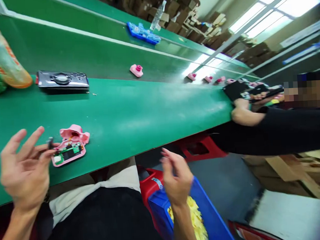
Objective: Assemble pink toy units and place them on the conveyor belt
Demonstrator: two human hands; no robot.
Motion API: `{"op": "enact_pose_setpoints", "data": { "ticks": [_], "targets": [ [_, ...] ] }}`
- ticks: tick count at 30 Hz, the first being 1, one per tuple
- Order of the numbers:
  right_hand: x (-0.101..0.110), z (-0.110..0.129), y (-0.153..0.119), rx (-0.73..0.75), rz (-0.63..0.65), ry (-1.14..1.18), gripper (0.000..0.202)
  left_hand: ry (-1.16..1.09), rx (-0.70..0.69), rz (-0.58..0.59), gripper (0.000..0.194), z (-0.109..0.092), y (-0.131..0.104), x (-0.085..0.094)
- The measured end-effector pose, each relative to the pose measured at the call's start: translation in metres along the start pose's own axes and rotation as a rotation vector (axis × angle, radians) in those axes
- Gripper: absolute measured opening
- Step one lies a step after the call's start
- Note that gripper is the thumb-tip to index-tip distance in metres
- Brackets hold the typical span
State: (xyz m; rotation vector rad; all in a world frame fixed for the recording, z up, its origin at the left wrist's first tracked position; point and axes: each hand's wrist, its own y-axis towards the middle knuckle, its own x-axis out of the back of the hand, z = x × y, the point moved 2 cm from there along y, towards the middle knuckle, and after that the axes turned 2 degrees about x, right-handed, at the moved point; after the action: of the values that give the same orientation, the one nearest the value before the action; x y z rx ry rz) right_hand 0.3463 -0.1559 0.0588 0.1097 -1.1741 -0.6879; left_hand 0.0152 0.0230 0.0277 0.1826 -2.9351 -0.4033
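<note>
My left hand (pixel 28 168) is at the left of the green bench, its thumb and index finger closed on a small dark part (pixel 50 142); the other fingers stick up. Touching those fingertips or just beside them lies an opened pink plastic case (pixel 82 152) with a green circuit board (pixel 76 148) inside. The pink cover (pixel 72 131) rests against the case's far side. My right hand (pixel 176 174) hangs off the bench's front edge, over a blue bin (pixel 207 207) with yellow pieces (pixel 197 218). Its fingertips are pinched together; anything between them is too small to make out.
A phone (pixel 62 80) and an orange-and-green bottle or packet (pixel 3 56) are at the back left. Several pink cases, one nearer (pixel 136 70), line the green belt. Beyond stands a blue tray (pixel 145 36). At right, a co-worker's arm (pixel 245 113) reaches over the bench.
</note>
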Motion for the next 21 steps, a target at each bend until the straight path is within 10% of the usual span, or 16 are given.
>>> {"op": "enact_pose_setpoints", "data": {
  "ticks": [4, 7, 21],
  "targets": [
    [-0.064, 0.149, 0.077, 0.905, 0.503, 0.406, 0.052, 0.251, -0.450, 0.174, 0.075, -0.014, 0.002, -0.003],
    [-0.087, 0.188, 0.100, 1.207, 0.637, 0.374, 0.033, 0.293, -0.640, 0.266, 0.083, -0.012, 0.002, 0.000],
    [-0.099, 0.167, 0.086, 0.770, 0.676, 0.732, 0.019, 0.351, -0.378, 0.340, 0.054, -0.019, -0.011, 0.008]
  ]
}}
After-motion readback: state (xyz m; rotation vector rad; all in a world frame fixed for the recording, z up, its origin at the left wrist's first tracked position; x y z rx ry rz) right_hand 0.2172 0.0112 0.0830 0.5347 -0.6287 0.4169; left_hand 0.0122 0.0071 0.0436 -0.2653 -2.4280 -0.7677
